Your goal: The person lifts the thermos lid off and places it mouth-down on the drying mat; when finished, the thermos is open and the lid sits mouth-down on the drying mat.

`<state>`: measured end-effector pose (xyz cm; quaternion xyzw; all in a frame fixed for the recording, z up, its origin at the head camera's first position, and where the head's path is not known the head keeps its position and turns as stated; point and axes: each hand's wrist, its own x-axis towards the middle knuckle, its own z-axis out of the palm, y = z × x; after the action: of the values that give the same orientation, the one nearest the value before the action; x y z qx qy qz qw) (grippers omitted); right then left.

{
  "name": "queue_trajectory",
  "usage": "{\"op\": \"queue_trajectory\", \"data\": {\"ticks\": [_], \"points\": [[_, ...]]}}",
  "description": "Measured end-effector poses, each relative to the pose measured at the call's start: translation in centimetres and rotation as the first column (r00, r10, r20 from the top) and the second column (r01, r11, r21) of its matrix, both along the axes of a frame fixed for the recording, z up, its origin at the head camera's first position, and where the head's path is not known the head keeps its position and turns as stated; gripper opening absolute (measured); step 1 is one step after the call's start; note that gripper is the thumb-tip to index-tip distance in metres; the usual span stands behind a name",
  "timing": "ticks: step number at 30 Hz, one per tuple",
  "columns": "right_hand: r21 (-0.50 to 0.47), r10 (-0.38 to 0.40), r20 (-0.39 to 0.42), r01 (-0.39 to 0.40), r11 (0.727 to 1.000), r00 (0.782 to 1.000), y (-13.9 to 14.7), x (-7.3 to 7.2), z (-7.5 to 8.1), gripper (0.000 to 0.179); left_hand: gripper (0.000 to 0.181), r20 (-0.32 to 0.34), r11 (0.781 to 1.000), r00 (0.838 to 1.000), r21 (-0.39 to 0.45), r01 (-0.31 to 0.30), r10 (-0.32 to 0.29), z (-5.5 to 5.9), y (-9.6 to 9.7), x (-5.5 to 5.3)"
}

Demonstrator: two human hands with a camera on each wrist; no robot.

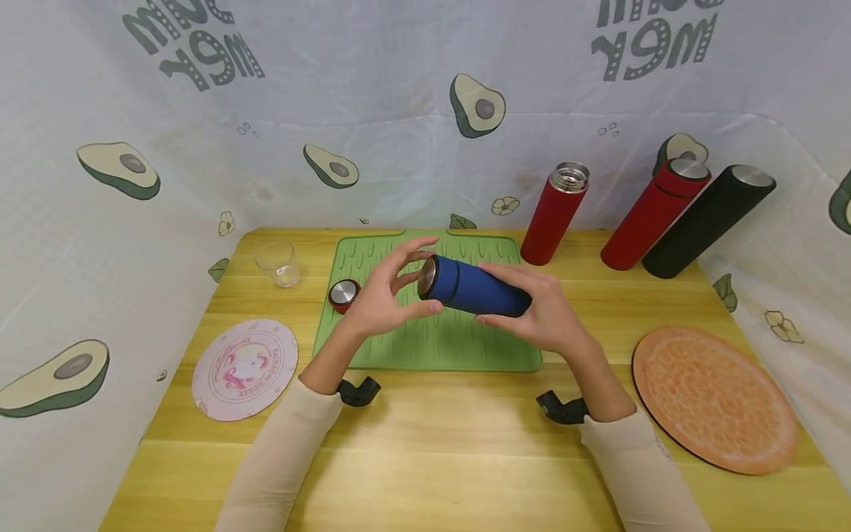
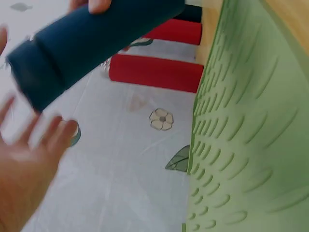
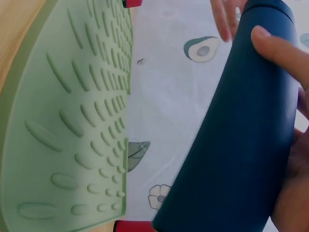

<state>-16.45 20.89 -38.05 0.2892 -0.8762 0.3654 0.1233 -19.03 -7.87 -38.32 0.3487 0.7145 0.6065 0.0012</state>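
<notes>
Tilted above the green mat (image 1: 385, 351), a blue thermos bottle (image 1: 488, 292) has its capped end toward the left. My right hand (image 1: 541, 307) grips its lower body, the thumb lying along the side in the right wrist view. Around the capped end, my left hand (image 1: 382, 299) holds its fingers spread. In the left wrist view, a gap shows between those fingers (image 2: 60, 133) and the blue thermos bottle (image 2: 96, 43). A red lid with a steel top (image 1: 343, 293) lies on the mat, beside my left hand.
An uncapped red bottle (image 1: 555, 218) stands behind the mat's right side. Farther right stand a capped red bottle (image 1: 651, 218) and a black bottle (image 1: 708, 222). A clear glass (image 1: 282, 266) and a pink round mat (image 1: 246, 369) are left; an orange round mat (image 1: 714, 399) is right.
</notes>
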Motion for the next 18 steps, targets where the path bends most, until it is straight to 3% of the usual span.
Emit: {"op": "queue_trajectory", "data": {"ticks": [2,4,7,9,12,15,18], "points": [[-0.006,0.021,0.03,-0.021,1.0,0.999,0.13,0.01,0.08,0.078,0.079,-0.029,0.991,0.991,0.036,0.132,-0.131,0.13,-0.26,-0.17],[-0.005,0.033,0.055,-0.033,0.999,0.998,0.22,0.04,0.17,0.078,0.076,-0.054,0.972,0.973,0.053,0.228,-0.226,0.24,-0.51,-0.26],[-0.007,0.04,0.081,-0.04,0.999,0.996,0.29,0.06,0.24,0.077,0.069,-0.048,0.957,0.959,0.065,0.282,-0.279,0.33,-0.69,-0.33],[-0.012,0.039,0.092,-0.038,0.999,0.995,0.33,0.1,0.25,0.077,0.066,-0.027,0.963,0.965,0.065,0.263,-0.262,0.37,-0.71,-0.33],[-0.013,0.031,0.093,-0.03,0.999,0.995,0.36,0.09,0.2,0.077,0.065,0.03,0.981,0.982,0.061,0.186,-0.188,0.4,-0.59,-0.28],[-0.001,0.015,0.075,-0.015,1.0,0.997,0.32,0.02,0.17,0.077,0.061,0.089,0.997,0.994,0.026,0.068,-0.07,0.41,-0.41,-0.12],[0.019,0.005,0.052,-0.006,1.0,0.999,0.23,-0.06,0.16,0.077,0.054,0.115,0.998,0.992,-0.032,-0.046,0.049,0.31,-0.22,-0.01]]}}
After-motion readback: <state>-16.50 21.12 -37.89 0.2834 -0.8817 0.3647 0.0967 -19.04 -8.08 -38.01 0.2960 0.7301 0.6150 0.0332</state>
